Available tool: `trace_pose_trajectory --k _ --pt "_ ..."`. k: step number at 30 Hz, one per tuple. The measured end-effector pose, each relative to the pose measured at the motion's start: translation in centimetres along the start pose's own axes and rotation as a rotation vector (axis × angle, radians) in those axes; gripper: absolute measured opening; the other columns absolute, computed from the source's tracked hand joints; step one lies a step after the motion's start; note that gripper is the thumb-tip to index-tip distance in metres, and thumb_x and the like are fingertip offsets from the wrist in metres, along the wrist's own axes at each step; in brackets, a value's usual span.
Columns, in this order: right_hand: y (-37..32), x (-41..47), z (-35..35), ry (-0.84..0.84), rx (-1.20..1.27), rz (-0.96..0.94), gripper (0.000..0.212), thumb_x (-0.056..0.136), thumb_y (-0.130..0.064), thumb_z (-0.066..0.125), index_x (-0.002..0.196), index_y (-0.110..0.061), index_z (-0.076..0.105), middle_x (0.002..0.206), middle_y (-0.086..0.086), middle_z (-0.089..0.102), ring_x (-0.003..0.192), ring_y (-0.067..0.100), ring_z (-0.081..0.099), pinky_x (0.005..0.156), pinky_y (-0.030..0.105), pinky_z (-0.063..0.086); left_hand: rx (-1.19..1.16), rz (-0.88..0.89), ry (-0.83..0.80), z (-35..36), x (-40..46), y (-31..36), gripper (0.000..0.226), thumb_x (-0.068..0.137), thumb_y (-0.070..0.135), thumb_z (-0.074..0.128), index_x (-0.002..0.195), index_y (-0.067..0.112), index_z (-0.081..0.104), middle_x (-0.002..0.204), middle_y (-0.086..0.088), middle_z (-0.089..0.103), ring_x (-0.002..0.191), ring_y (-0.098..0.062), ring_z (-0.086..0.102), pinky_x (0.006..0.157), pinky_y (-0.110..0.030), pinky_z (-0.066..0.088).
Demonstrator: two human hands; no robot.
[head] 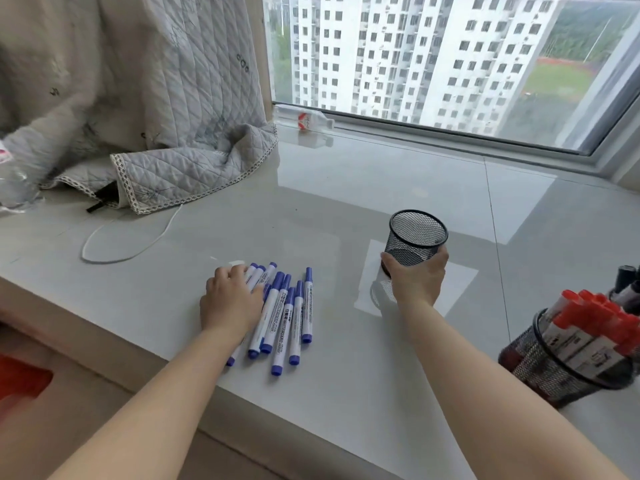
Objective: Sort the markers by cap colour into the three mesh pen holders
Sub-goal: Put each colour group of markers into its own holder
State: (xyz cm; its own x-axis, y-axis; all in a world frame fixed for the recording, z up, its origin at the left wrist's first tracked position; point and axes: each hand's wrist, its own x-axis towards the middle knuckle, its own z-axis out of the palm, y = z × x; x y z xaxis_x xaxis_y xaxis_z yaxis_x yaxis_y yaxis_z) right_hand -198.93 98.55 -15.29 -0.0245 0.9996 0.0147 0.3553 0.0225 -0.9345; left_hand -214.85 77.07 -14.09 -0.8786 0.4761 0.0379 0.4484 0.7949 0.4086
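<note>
The blue-capped markers (280, 313) are lying in a loose bundle on the pale ledge (346, 188), their long axes running roughly away from the person and leaning a little to the right; the left hand (230, 299) is resting palm-down on the bundle's left side, fingers spread and curling over the far ends, pressing rather than closing, so I judge that no marker is gripped yet; the right hand (417, 278) is wrapping around the base of the empty mesh holder (417, 240), which is standing upright on a white sheet of paper (460, 282), well to the right of the markers and slightly further off; the gap between the bundle and that holder is looking bare, so nothing seems to be blocking the way across; the left hand is plainly the nearer one to the markers, and the coming move probably calls for gathering them along their length and tipping them upright into the cup's mouth; at the right edge a second mesh holder (540, 368) is leaning, packed with red-capped markers (595, 317), and behind it dark-capped markers (627, 282) are showing, their holder mostly out of view; a quilted cloth (166, 133), a white cable (114, 237) and a fallen plastic bottle (304, 120) are sitting further back, clear of the work.
</note>
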Motion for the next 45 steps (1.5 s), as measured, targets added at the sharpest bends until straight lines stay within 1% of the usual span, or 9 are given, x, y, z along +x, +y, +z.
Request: trace_pose_trajectory --k 13,18,23,26,30,34,37,42,45 --pt "1.5 -5.2 -3.2 -0.089 -0.078 -0.075 0.086 0.060 -0.039 0.079 0.130 -0.019 0.031 0.127 0.003 0.048 0.119 0.023 0.046 0.103 0.043 0.038 -0.008 -0.067 -0.109 -1.0 0.2 -0.4 0.049 0.088 0.027 0.054 0.129 0.002 0.042 0.129 -0.021 0.042 0.114 -0.036 0.044 0.098 -0.038 0.035" --pt "1.9 -8.2 -5.0 -0.116 -0.092 -0.093 0.088 0.060 -0.039 0.080 0.131 -0.019 0.032 0.126 0.003 0.050 0.118 0.024 0.047 0.101 0.042 0.039 0.061 -0.082 -0.107 -1.6 0.3 -0.1 0.035 0.089 0.007 0.044 0.120 -0.007 0.042 0.125 -0.026 0.046 0.111 -0.038 0.047 0.093 -0.038 0.037" --pt "2.3 -10.4 -6.6 -0.151 -0.091 -0.094 0.088 0.061 -0.036 0.080 0.132 -0.018 0.032 0.128 0.002 0.049 0.120 0.023 0.046 0.099 0.037 0.040 -0.002 -0.098 -0.113 -2.2 -0.2 -0.2 0.034 0.089 0.011 0.046 0.119 -0.007 0.044 0.121 -0.025 0.049 0.107 -0.039 0.051 0.085 -0.039 0.041" --pt "1.8 -11.0 -7.5 -0.165 -0.041 -0.133 0.104 0.061 -0.032 0.083 0.143 -0.020 0.020 0.143 -0.002 0.035 0.133 0.017 0.034 0.109 0.032 0.031 -0.037 -0.066 -0.059 -2.4 -0.9 -0.4 0.034 0.092 0.015 0.045 0.117 -0.008 0.043 0.118 -0.026 0.048 0.100 -0.040 0.053 0.076 -0.039 0.040" --pt "-0.1 -12.8 -7.7 -0.011 -0.042 -0.342 0.112 0.063 -0.036 0.082 0.147 -0.017 0.011 0.152 0.000 0.020 0.139 0.010 0.014 0.116 0.032 0.015 -0.144 -0.015 0.024 -3.0 -1.5 -0.3 0.033 0.093 0.016 0.044 0.115 -0.008 0.042 0.116 -0.025 0.047 0.089 -0.034 0.049 0.070 -0.036 0.036" --pt "-2.2 -14.4 -6.9 0.122 -0.122 -0.631 0.081 0.070 -0.029 0.076 0.137 -0.010 0.036 0.143 0.013 0.036 0.132 0.021 0.025 0.112 0.022 0.010 -0.277 0.011 0.065 -3.5 -1.9 -0.3 0.028 0.093 0.017 0.044 0.110 -0.005 0.044 0.101 -0.020 0.050 0.079 -0.027 0.043 0.066 -0.035 0.034" --pt "-3.3 -15.5 -5.8 0.160 -0.190 -0.872 0.053 0.072 -0.024 0.063 0.121 -0.015 0.045 0.129 0.009 0.045 0.122 0.025 0.037 0.106 0.032 0.025 -0.346 0.008 0.062 -3.6 -2.2 -0.5 0.023 0.094 0.020 0.043 0.105 -0.001 0.043 0.087 -0.013 0.048 0.073 -0.027 0.045 0.060 -0.033 0.033" --pt "-4.1 -16.2 -2.9 -0.068 -0.324 -1.055 0.031 0.068 -0.005 0.067 0.098 -0.008 0.065 0.094 0.010 0.064 0.086 0.030 0.058 0.077 0.037 0.051 -0.492 0.060 0.008 -3.1 -1.9 -1.1 0.023 0.095 0.033 0.042 0.098 0.011 0.043 0.084 -0.008 0.057 0.073 -0.025 0.054 0.059 -0.031 0.037" --pt "-4.2 -16.1 -0.6 -0.421 -0.604 -0.979 0.033 0.082 -0.009 0.057 0.114 -0.009 0.059 0.109 0.010 0.058 0.101 0.030 0.053 0.085 0.037 0.047 -0.631 0.059 0.031 -2.7 -1.4 -1.6 0.021 0.093 0.036 0.045 0.090 0.016 0.048 0.074 -0.002 0.057 0.064 -0.017 0.054 0.052 -0.026 0.036"
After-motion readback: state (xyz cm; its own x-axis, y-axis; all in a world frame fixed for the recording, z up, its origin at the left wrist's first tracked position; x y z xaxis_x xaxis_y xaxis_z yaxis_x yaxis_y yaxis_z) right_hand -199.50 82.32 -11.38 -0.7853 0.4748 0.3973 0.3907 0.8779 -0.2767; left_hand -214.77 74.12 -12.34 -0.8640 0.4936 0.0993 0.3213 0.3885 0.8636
